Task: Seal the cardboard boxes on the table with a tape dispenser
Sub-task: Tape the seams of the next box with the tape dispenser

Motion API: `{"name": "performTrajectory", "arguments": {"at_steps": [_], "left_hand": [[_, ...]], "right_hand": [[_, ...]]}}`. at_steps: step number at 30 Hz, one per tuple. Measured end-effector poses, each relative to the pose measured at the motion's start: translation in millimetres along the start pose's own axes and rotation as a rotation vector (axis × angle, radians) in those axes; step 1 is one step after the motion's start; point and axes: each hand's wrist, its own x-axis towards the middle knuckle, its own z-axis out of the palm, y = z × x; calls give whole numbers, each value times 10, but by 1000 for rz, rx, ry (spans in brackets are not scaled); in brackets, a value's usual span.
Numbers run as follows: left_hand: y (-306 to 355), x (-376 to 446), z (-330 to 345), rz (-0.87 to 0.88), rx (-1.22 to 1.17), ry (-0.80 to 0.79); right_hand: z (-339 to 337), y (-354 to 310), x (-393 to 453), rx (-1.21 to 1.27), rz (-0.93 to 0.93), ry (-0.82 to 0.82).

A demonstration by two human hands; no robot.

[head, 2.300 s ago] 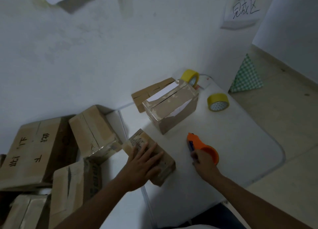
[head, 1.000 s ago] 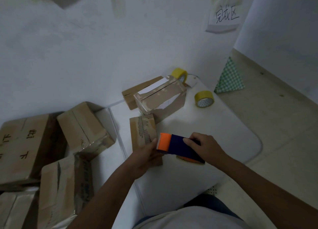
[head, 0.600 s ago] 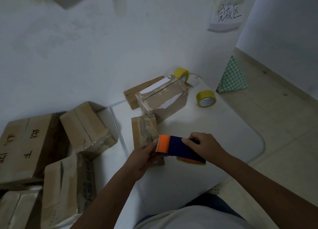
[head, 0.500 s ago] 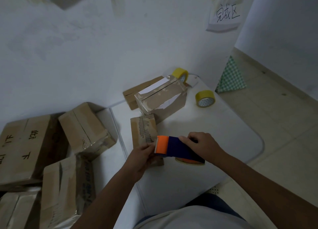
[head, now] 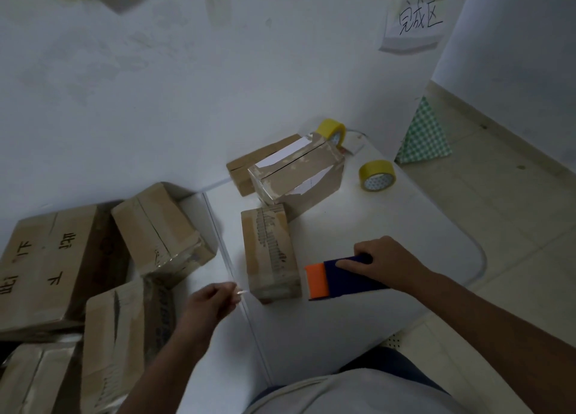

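The small cardboard box point(head: 270, 251) is lying lengthwise on the white table point(head: 389, 226), near its left edge, with a strip of worn tape running along its top. Just to its right, the tape dispenser point(head: 339, 278) (orange at the front, dark blue behind) is hovering beside the box's near end. The right hand point(head: 386, 262) is gripping it from above, fingers curled around the blue body. The left hand point(head: 208, 301) is sitting just off the box's near left corner, thumb and fingers pinched together on a thin, glinting end of clear tape point(head: 241, 292); whether that strip is reaching back to the dispenser cannot be told.

Behind the small box, a larger cardboard box point(head: 296, 177) with white patches is standing on the table, and a flat cardboard piece point(head: 246, 170) is lying behind it against the wall. One yellow tape roll point(head: 377, 175) is resting to the right of the larger box, and another yellow roll point(head: 333, 131) is standing on edge behind it. To the left of the table, several cardboard boxes point(head: 93, 258) are lying heaped together. A paper sign point(head: 414, 21) with handwritten characters is hanging on the wall, and a green checked cloth point(head: 425, 136) is showing at the table's far right.
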Motion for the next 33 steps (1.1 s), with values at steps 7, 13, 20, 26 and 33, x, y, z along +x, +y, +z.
{"name": "performTrajectory", "arguments": {"at_steps": [7,13,20,26,33], "left_hand": [[-226,4,245,-26,-143,120],[-269,8,305,-19,-157,227],[-330,12,330,-40,-135,260],[-349,-13,404,-26,-90,270],[-284,76,377,-14,160,268]], "right_hand": [[-12,38,102,-63,30,52],[34,2,201,-134,17,30],[78,16,274,-179,7,13],[124,36,341,-208,28,-30],[339,-121,326,-265,118,-87]]}}
